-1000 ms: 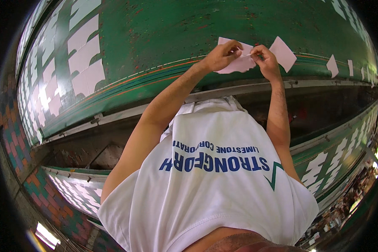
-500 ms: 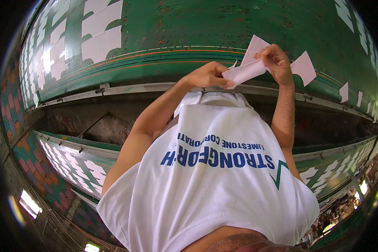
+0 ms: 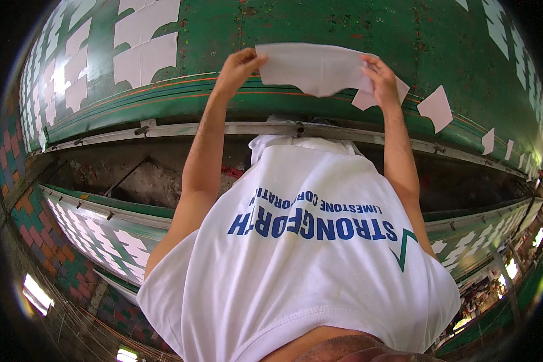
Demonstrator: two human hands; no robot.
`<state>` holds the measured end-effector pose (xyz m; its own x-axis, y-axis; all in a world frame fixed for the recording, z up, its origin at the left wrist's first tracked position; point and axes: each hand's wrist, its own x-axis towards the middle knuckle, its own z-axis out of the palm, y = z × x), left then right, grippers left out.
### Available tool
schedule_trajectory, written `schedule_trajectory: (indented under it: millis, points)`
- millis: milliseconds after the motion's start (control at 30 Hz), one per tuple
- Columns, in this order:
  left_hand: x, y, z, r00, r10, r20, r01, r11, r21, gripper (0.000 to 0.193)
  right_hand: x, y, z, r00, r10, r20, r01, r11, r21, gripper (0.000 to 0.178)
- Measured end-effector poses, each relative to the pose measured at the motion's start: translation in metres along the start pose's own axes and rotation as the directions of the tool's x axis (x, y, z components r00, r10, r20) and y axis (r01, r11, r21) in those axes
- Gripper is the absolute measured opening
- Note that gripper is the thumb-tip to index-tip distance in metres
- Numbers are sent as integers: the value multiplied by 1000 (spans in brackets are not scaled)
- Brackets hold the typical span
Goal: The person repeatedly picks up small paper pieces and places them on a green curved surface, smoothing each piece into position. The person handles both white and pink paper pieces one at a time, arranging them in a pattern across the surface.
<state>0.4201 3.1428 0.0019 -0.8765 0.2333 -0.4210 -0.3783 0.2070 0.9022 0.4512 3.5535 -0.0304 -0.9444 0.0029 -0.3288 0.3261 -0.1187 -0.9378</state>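
A pale pinkish-white cut fabric panel (image 3: 314, 66) with a curved lower edge is stretched between my hands, above the green table (image 3: 271, 21). My left hand (image 3: 241, 69) pinches its left end. At the opposite end, my right hand (image 3: 379, 81) grips the panel near its upper corner. Beneath that right hand and partly covered lies another pale piece (image 3: 363, 100) of the same colour. Further right, a loose pale piece (image 3: 437, 108) with a curved edge rests on the table near its front edge.
Rows of pale cut panels (image 3: 145, 60) lie flat at the table's left. Smaller pieces (image 3: 489, 141) follow along the right front edge. A metal rail (image 3: 187, 130) borders the table on my side. Behind me stands another green table (image 3: 111, 211) with pale panels.
The panel, folded or bunched between my hands before, is now spread out wide. My left hand has moved left and away from me; my right hand has shifted slightly left and nearer.
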Motion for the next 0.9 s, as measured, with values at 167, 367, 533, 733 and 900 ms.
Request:
schedule_trajectory:
  millis: [167,367,533,733,900]
  points:
    - [37,3,-12,959,65,-275,13,962,274,38,27,-5,27,995,-96,29,99,882,-460,59]
    - [58,-5,-21,878,364,-311,-118,795,595,34,48,-14,34,989,-147,35,137,778,-614,63]
    - [64,-10,-21,839,458,-293,-169,732,660,32,47,-17,37,980,-186,75,186,707,-682,67]
    - [67,-15,-12,727,678,-111,-227,389,893,46,45,-21,38,978,-185,91,197,712,-674,71]
    - [71,-28,39,805,593,-9,-135,198,971,89,47,-16,35,962,-245,117,261,713,-650,72]
